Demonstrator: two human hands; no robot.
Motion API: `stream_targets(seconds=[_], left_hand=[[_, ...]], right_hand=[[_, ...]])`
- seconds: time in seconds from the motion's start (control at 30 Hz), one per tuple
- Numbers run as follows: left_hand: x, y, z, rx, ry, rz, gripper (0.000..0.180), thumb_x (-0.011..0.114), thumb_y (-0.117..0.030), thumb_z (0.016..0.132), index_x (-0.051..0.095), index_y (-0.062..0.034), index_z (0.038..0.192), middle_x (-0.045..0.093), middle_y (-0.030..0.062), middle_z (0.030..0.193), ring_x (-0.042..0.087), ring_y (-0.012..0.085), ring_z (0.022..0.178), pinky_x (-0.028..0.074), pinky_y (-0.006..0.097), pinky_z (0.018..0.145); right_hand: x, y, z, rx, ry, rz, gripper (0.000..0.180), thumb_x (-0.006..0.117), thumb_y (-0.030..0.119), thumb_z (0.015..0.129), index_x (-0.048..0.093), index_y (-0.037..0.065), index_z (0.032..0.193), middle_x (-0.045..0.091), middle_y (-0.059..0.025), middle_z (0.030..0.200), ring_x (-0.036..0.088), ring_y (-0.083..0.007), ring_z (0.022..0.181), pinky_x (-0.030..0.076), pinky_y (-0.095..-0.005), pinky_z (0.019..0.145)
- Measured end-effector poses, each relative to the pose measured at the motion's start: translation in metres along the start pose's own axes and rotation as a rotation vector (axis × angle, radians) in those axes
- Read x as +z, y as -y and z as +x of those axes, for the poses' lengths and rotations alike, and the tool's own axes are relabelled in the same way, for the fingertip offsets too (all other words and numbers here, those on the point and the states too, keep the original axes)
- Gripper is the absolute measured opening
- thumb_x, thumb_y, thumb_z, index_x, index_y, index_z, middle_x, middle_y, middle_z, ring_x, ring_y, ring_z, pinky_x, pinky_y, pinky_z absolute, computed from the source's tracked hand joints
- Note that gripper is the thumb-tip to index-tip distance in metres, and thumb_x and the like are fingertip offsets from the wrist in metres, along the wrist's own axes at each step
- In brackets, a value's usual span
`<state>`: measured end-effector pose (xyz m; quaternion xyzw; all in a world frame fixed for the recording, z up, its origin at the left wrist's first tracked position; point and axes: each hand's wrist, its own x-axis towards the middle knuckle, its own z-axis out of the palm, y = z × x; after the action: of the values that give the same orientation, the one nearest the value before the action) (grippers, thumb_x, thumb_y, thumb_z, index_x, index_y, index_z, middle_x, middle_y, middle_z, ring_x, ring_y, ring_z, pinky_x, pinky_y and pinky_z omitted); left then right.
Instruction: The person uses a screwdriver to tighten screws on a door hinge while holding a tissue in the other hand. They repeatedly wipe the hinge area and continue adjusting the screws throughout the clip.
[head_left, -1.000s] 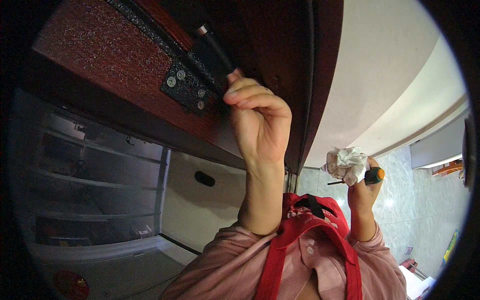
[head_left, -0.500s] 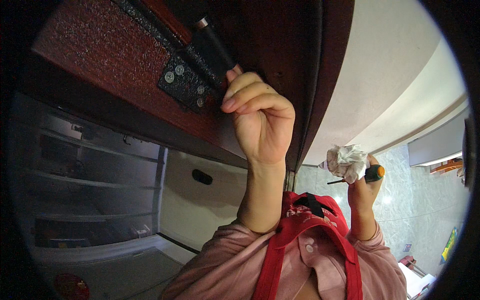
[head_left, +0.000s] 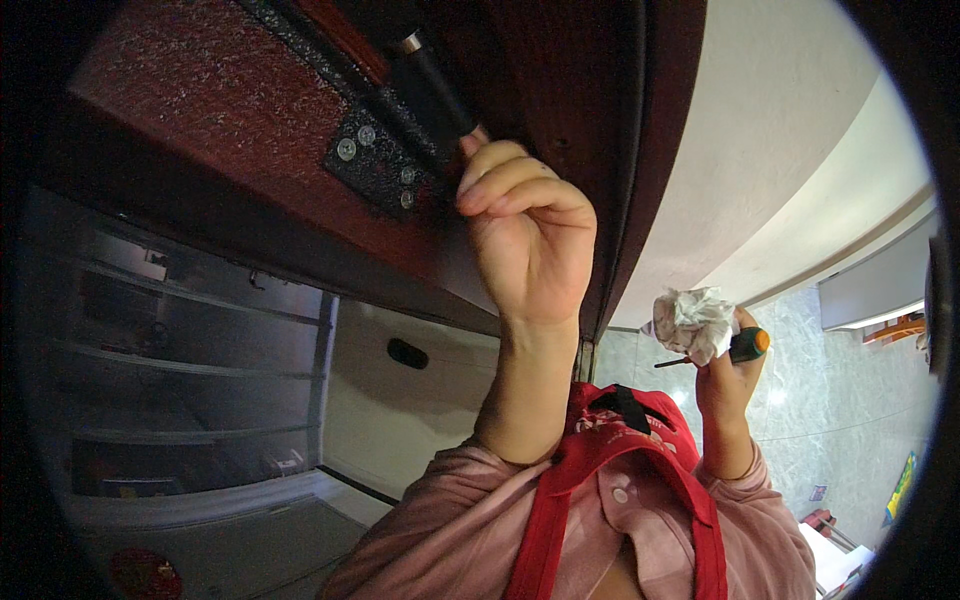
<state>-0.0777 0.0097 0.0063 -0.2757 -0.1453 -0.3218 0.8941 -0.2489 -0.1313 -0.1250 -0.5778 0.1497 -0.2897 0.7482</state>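
Observation:
My left hand (head_left: 535,235) is raised to a dark red-brown wooden door (head_left: 200,120). Its fingers are curled closed at the lower end of a black door hinge (head_left: 435,85), with fingertips against the barrel; the thumb is mostly hidden. The barrel has a shiny metal ring near its upper end. Several screws fasten the speckled hinge plate (head_left: 375,165) to the wood. Lower down on the right, my right hand (head_left: 728,385) is closed around a screwdriver (head_left: 748,345) with a green and orange handle and a thin dark shaft. The same hand holds a crumpled white tissue (head_left: 692,325).
A dark door frame (head_left: 625,180) runs beside the left hand, with a pale wall (head_left: 770,130) to its right. At left are grey shelves (head_left: 190,365) and a light panel with a dark oval slot (head_left: 407,353). A red apron (head_left: 640,450) covers my chest. Grey tiles (head_left: 810,400) form the floor.
The hinge and my left hand have shifted slightly rightward together in the picture. The left fingers stay at the barrel's end. My right hand keeps its hold and has hardly moved.

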Motion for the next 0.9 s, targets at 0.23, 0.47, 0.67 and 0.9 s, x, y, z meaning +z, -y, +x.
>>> stream_targets(seconds=[0.23,0.47,0.67,0.9], left_hand=[[0.007,0.002,0.004,0.040,-0.019,0.064,0.020,0.048,-0.010,0.095,0.059,-0.0053,0.079,0.063,0.0002,0.065,0.063,0.0097,0.058,0.054,0.023,0.059],[0.007,0.008,0.009,0.152,-0.085,0.149,0.017,0.049,-0.009,0.094,0.059,-0.0045,0.081,0.064,0.0002,0.067,0.063,0.0088,0.058,0.054,0.021,0.058],[0.004,0.012,0.014,0.240,-0.167,0.284,0.017,0.050,-0.009,0.094,0.059,-0.0049,0.080,0.064,-0.0006,0.066,0.063,0.0082,0.058,0.055,0.021,0.059],[-0.011,0.005,0.020,0.202,-0.119,0.228,0.015,0.054,-0.011,0.093,0.064,-0.0040,0.085,0.068,0.0010,0.071,0.066,0.0089,0.062,0.057,0.022,0.061]], right_hand=[[0.006,0.004,-0.003,-0.015,-0.029,0.066,0.031,0.070,0.013,0.078,0.061,-0.005,0.102,0.063,-0.0078,0.096,0.059,-0.0140,0.086,0.047,-0.0277,0.074],[0.009,0.012,-0.001,0.027,-0.011,0.027,0.028,0.072,0.016,0.078,0.062,-0.004,0.096,0.063,-0.0060,0.090,0.058,-0.0119,0.078,0.046,-0.0245,0.070],[0.008,0.009,0.000,0.018,-0.005,0.030,0.028,0.072,0.017,0.078,0.062,-0.004,0.095,0.063,-0.0049,0.088,0.058,-0.0111,0.077,0.046,-0.0245,0.069],[0.004,0.006,0.002,-0.011,0.009,0.011,0.025,0.070,0.012,0.079,0.061,-0.004,0.097,0.062,-0.0058,0.088,0.058,-0.0114,0.077,0.047,-0.0249,0.068]])
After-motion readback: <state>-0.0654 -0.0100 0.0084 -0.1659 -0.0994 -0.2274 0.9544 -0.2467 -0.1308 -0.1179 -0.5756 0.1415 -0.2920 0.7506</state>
